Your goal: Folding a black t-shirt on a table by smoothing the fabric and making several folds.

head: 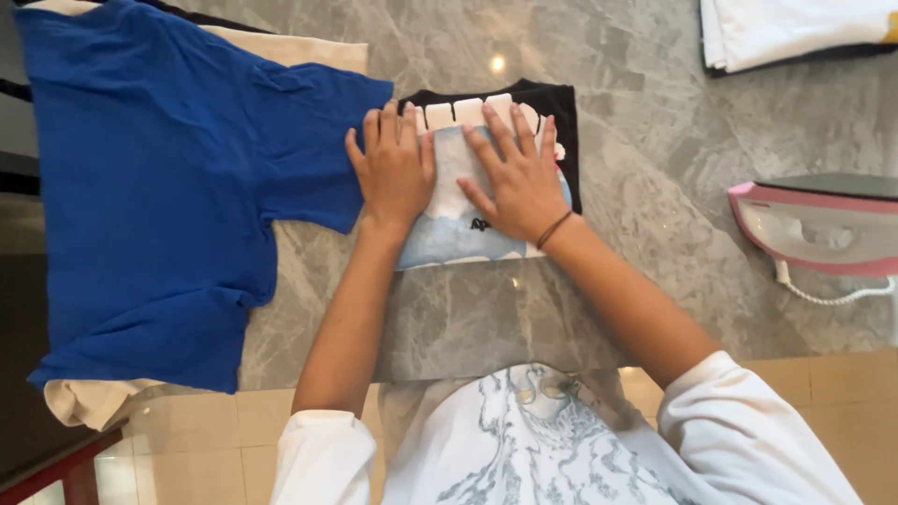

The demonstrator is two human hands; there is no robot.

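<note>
Head view, looking down on a grey marbled stone surface (655, 187).

Item in hand: black T-shirt with a white and pale blue print (486, 187), folded to a compact rectangle, lying near the middle of the surface, a little toward its far edge. Both hands rest flat on top, fingers spread and pointing away from the person. Left hand (393, 173) covers the left part of the fold; right hand (514, 182), with a dark band at the wrist, covers the middle and right. Neither pinches cloth; both press palm down.

Progress, as judged: this garment looks folded and is being smoothed.

Left side of the surface: plain blue short-sleeved T-shirt (159, 187), spread open and unfolded, one sleeve touching the folded item. Under it, a cream garment (299, 49), showing only at the far and near edges; unfolded, as far as can be told.

Far right corner: folded white cloth (795, 28) on something dark, apparently finished.

Right edge: pink and white electric iron (823, 229) with a white cord, well apart from the hands.
</note>
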